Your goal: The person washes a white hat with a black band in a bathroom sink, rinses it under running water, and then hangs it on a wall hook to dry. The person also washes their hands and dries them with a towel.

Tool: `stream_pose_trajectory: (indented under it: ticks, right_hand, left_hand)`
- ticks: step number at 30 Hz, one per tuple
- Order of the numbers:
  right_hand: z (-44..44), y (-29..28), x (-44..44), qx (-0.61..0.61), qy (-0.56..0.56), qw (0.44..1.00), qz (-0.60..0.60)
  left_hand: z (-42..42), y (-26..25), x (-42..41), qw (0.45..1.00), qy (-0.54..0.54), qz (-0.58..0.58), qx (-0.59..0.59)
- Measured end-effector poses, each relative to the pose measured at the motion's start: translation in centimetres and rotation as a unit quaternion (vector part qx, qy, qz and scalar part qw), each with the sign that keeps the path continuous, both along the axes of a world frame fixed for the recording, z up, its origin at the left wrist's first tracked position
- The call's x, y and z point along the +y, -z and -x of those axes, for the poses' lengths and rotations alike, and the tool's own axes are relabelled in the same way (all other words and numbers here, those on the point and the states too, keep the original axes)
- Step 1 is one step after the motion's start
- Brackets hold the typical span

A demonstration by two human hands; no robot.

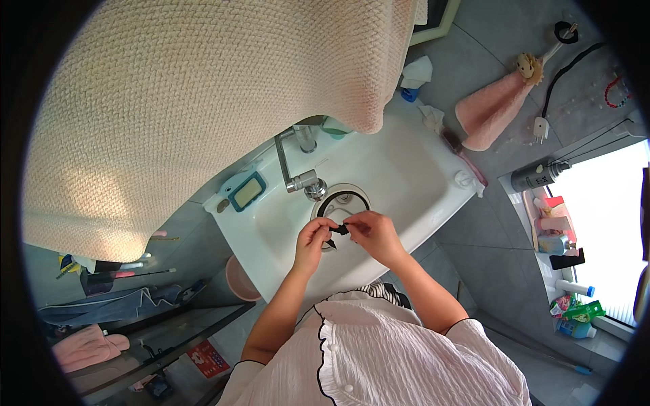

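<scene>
Over the white washbasin (406, 147), both hands hold a black band (324, 202), apparently fabric. It curves up into a loop, and a knotted or bunched part lies between my fingertips. My left hand (311, 244) pinches the left side of that part, with a short loose end hanging just below. On the other side, my right hand (377, 237) grips it between thumb and fingers. Beneath the loop is a round shape with a pale rim (358, 188); whether it is a bowl or part of the basin I cannot tell. A chrome faucet (304, 181) stands right behind.
A soap bar (248, 194) sits in a blue dish on the basin's left corner. A large cream towel (228, 91) hangs close above the faucet. Right, a pink hand towel (495, 109) hangs on the wall, beside a windowsill with several bottles. A pink basin (241, 279) is below left.
</scene>
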State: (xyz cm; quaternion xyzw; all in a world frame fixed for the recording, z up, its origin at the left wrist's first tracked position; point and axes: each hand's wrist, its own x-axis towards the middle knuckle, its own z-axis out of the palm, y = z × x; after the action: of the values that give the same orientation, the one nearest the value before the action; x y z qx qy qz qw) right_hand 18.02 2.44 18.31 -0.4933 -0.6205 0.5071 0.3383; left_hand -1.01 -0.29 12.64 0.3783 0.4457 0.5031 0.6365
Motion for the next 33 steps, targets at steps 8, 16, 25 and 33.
stream_pose_trajectory:
  ticks: [8, 16, 25, 33]
  right_hand:
    - [0.3, -0.2, -0.2, 0.029, 0.022, 0.997, 0.074]
    - [-0.2, -0.2, 0.2, 0.068, 0.025, 0.99, 0.122]
    - [-1.0, 0.8, 0.7, 0.156, 0.047, 0.962, 0.219]
    - [-1.9, 1.8, 0.9, 0.247, 0.048, 0.908, 0.336]
  left_hand:
    - [-1.5, -2.5, 0.3, 0.976, 0.004, -0.115, 0.187]
    - [-1.7, -2.5, 0.4, 0.949, -0.004, -0.159, 0.272]
    - [-1.7, -3.2, 0.6, 0.944, -0.006, -0.162, 0.288]
    - [-2.0, -3.3, 0.8, 0.94, 0.001, -0.175, 0.294]
